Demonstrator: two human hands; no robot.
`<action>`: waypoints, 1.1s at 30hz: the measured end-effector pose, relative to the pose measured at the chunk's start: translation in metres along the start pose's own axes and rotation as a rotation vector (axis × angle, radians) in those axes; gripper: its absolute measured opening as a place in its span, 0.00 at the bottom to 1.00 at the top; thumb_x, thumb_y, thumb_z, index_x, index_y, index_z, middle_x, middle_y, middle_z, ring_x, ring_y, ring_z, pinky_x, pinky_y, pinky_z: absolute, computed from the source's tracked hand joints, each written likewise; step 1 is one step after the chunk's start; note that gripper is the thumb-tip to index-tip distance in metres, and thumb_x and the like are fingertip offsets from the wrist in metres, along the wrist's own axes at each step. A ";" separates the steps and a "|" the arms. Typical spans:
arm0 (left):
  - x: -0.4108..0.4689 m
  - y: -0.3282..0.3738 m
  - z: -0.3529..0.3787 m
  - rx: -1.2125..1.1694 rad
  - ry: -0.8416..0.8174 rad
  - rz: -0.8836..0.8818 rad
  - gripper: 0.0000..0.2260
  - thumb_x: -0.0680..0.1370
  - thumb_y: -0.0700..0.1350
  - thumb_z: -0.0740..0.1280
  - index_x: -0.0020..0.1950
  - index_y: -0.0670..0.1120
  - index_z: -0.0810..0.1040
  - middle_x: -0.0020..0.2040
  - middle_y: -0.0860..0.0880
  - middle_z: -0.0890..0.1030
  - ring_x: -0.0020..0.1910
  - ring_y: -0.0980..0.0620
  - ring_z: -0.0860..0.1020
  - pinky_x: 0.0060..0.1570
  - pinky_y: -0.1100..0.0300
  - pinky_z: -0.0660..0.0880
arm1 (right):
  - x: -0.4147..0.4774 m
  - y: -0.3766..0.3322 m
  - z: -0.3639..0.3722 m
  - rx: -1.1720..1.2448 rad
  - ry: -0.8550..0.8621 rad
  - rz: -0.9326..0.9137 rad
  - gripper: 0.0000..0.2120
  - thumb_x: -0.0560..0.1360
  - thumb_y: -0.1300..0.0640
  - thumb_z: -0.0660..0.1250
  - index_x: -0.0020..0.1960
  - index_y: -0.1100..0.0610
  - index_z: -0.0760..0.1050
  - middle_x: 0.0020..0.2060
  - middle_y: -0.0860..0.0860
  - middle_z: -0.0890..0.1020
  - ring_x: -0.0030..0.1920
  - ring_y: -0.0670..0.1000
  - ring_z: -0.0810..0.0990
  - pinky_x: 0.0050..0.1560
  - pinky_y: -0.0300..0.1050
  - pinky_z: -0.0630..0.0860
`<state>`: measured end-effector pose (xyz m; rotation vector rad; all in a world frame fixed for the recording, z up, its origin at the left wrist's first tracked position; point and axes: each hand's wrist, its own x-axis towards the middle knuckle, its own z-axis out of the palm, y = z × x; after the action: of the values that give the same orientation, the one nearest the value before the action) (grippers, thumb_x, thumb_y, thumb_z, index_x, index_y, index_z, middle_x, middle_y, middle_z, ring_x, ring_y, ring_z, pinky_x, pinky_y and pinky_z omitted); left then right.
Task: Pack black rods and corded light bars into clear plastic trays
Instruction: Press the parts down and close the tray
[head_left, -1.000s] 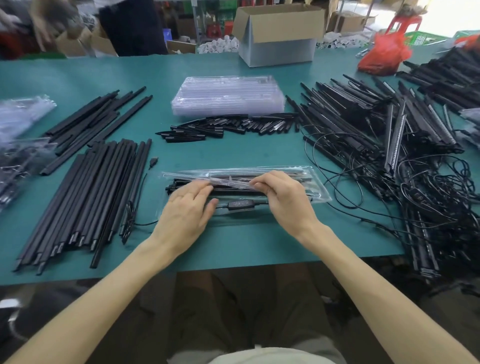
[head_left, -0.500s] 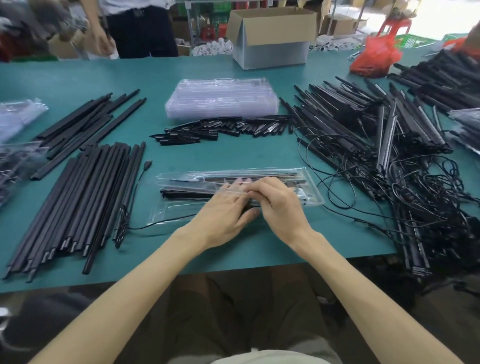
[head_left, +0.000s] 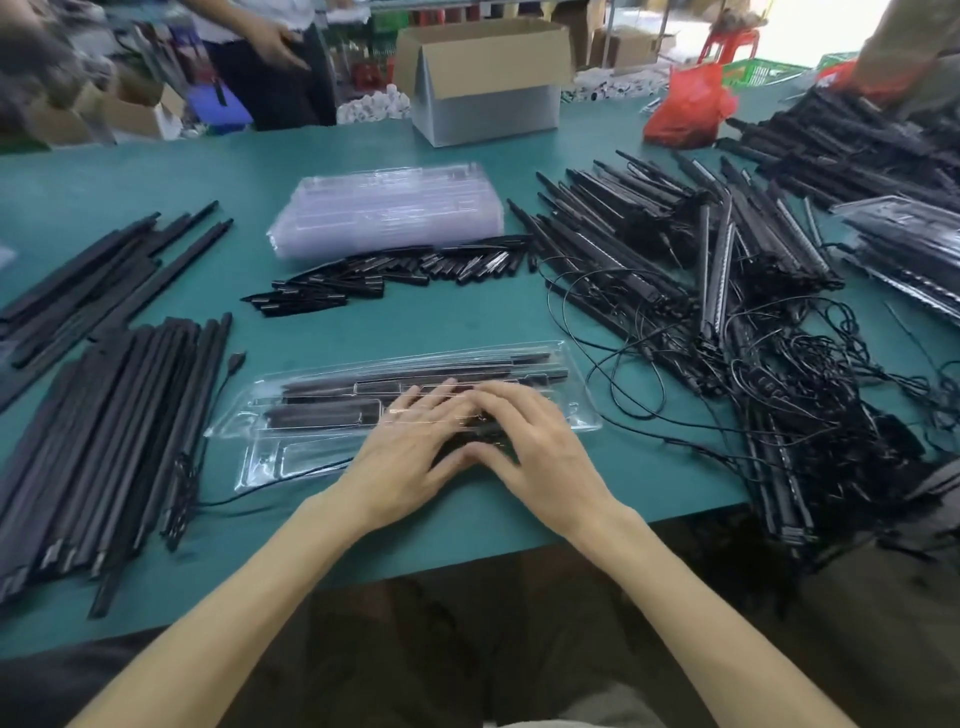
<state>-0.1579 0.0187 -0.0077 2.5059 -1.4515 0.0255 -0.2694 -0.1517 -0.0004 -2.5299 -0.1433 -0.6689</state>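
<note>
A clear plastic tray (head_left: 291, 415) lies near the table's front edge with black rods and a light bar (head_left: 426, 371) in its slots. My left hand (head_left: 410, 447) and my right hand (head_left: 524, 447) rest side by side on the tray's middle, fingers stretched flat over the parts and pressing down. A thin black cord (head_left: 228, 384) with a plug runs from the tray's left end across the table. What lies under my palms is hidden.
A row of black rods (head_left: 104, 441) lies at the left, more behind it (head_left: 104, 275). A stack of empty trays (head_left: 389, 213) and short black pieces (head_left: 395, 270) sit in the middle. Corded light bars (head_left: 727, 322) tangle at the right. A cardboard box (head_left: 483, 78), a red bag (head_left: 685, 104) and people stand beyond.
My left hand slid right from the tray's left part to the middle, beside my right hand. Both hands now lie flatter on the tray.
</note>
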 end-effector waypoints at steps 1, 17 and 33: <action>0.000 0.000 0.000 -0.001 -0.006 -0.002 0.30 0.82 0.66 0.44 0.82 0.56 0.56 0.80 0.58 0.59 0.80 0.59 0.48 0.80 0.50 0.47 | -0.001 0.004 -0.003 -0.004 0.014 0.049 0.24 0.78 0.51 0.71 0.70 0.61 0.73 0.68 0.53 0.75 0.70 0.52 0.70 0.73 0.48 0.66; -0.001 0.006 -0.001 0.070 -0.068 0.029 0.27 0.84 0.61 0.46 0.82 0.58 0.49 0.81 0.60 0.55 0.80 0.63 0.47 0.80 0.49 0.42 | -0.005 0.019 -0.008 -0.072 0.007 0.280 0.35 0.75 0.40 0.69 0.74 0.61 0.68 0.67 0.52 0.75 0.69 0.51 0.69 0.72 0.45 0.66; -0.011 0.001 -0.009 0.061 -0.099 0.110 0.27 0.86 0.54 0.51 0.83 0.47 0.47 0.81 0.53 0.45 0.80 0.59 0.40 0.80 0.56 0.40 | -0.004 0.019 -0.004 -0.204 -0.110 0.143 0.24 0.80 0.38 0.59 0.74 0.44 0.69 0.72 0.42 0.71 0.73 0.47 0.67 0.76 0.57 0.59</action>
<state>-0.1635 0.0294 -0.0002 2.5049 -1.6507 -0.0361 -0.2701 -0.1699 -0.0082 -2.7420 0.0708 -0.5116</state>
